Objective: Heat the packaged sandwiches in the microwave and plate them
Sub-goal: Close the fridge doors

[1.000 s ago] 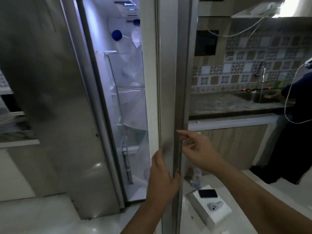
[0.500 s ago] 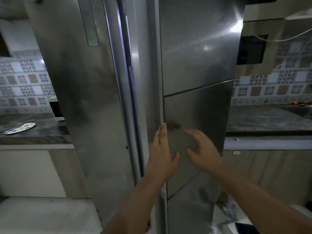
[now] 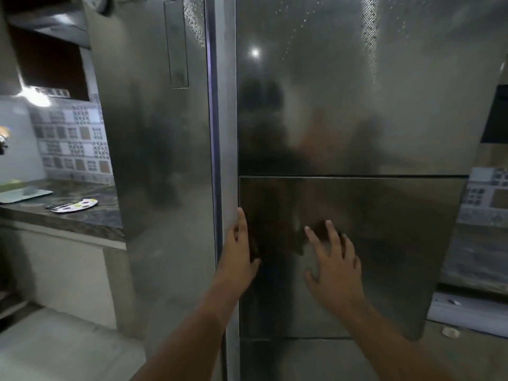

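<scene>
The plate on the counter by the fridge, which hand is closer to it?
Left. The left hand rests at the fridge door's inner edge, on the side toward the plate; the right hand lies flat farther right on the door.

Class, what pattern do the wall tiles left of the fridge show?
The tiles show a patchwork of small geometric squares in white, grey and brown; the head view shows it.

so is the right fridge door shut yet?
Nearly or fully shut; cannot tell which. The right fridge door faces the camera, no interior showing. Both the left hand and the right hand press on it.
</scene>
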